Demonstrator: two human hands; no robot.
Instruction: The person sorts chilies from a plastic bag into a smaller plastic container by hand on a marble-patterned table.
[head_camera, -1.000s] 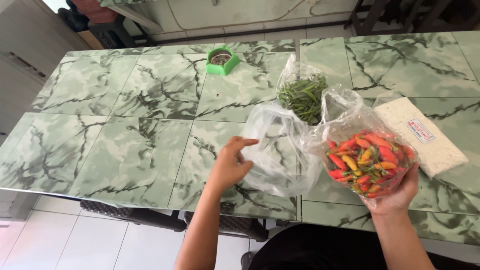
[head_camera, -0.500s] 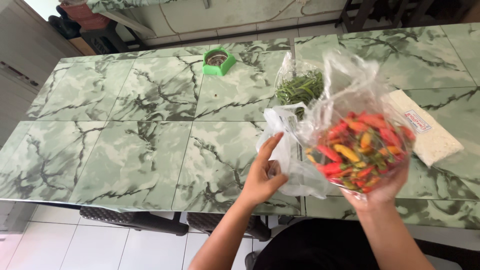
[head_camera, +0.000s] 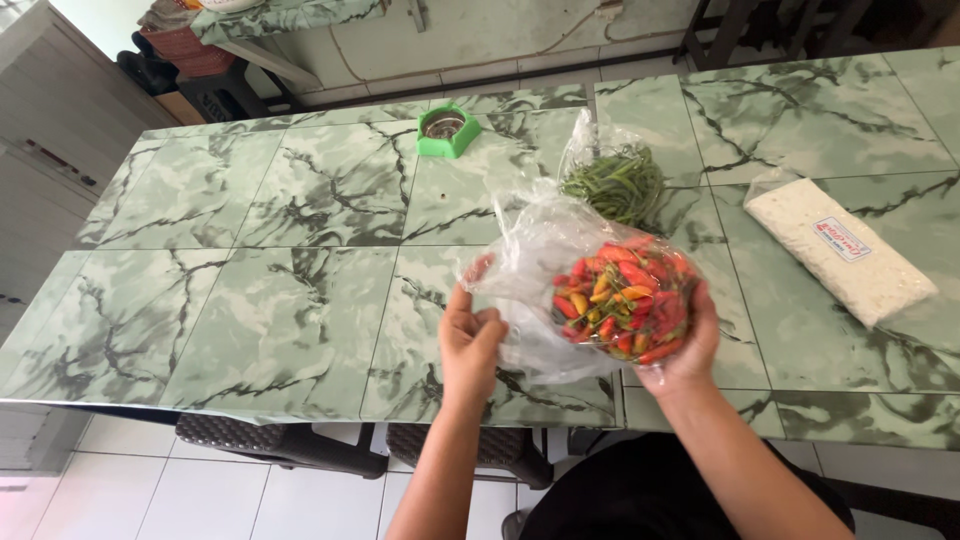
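My right hand cradles from below a clear plastic bag of red, orange and yellow chilies, held above the green marbled tile table. My left hand pinches the loose open edge of that same bag at its left side, thumb and fingers closed on the film. Just behind it, another clear bag of green chilies lies on the table.
A white packet with a small label lies at the right of the table. A green square holder with a metal insert sits at the far middle. Dark stools stand under the near table edge; white floor tiles lie below.
The chili bag has come lower and closer to me. My left hand shifted from beside the bag to gripping its loose edge.
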